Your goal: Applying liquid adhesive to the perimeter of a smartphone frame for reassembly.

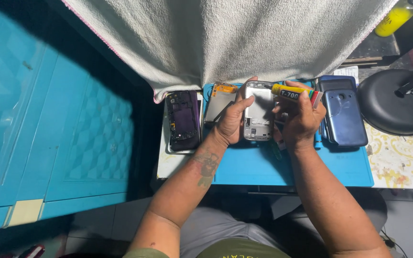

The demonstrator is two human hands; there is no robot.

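Two hands over a blue mat (264,167) on the surface, nearest me. Left hand (230,122) is curled around the left edge of a silver phone frame (258,114), thumb up along its top corner, steadying it flat on the mat. Right hand (299,119) is wrapped tight around a yellow glue tube (292,92), lying sideways across the fingers with the tip aimed left at the frame's upper right corner. Looks to me like the gluing step, bead about to go along the frame rim. I'd say it calls for a light squeeze and a slow pass along the edge, frame pinned so it doesn't skate. Left of it sit an orange-topped part (221,100) and a dark purple phone body (183,119); right, a blue phone back (344,117). Beyond hangs a grey towel (225,38).
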